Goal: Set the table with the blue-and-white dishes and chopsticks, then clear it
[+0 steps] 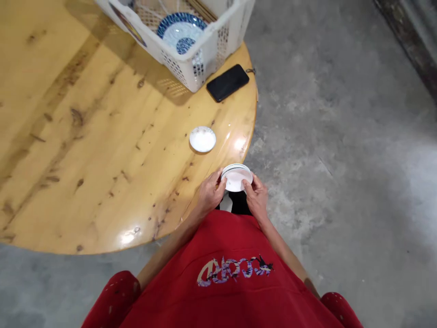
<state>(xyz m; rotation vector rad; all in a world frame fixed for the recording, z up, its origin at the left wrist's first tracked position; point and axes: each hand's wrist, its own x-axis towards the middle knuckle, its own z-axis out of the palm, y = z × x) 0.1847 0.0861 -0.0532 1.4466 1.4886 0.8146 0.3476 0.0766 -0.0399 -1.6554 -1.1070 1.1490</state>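
Close to my body, just off the table's rounded edge, I hold a small stack of white saucers (236, 179) with both hands. My left hand (210, 191) grips the stack's left side, its thumb on the top saucer. On the opposite side my right hand (256, 195) pinches the rim, thumb also resting on top. The rims of several saucers show at the far side of the stack. Another small white dish (202, 139) lies alone on the table, a little beyond my left hand.
The round wooden table (102, 182) spreads to the left. A white plastic basket (191, 75) at the back holds a blue-and-white plate (180, 32) and wooden sticks. Beside it lies a black phone (228, 83), near the table edge. Grey concrete floor (341, 136) extends to the right.
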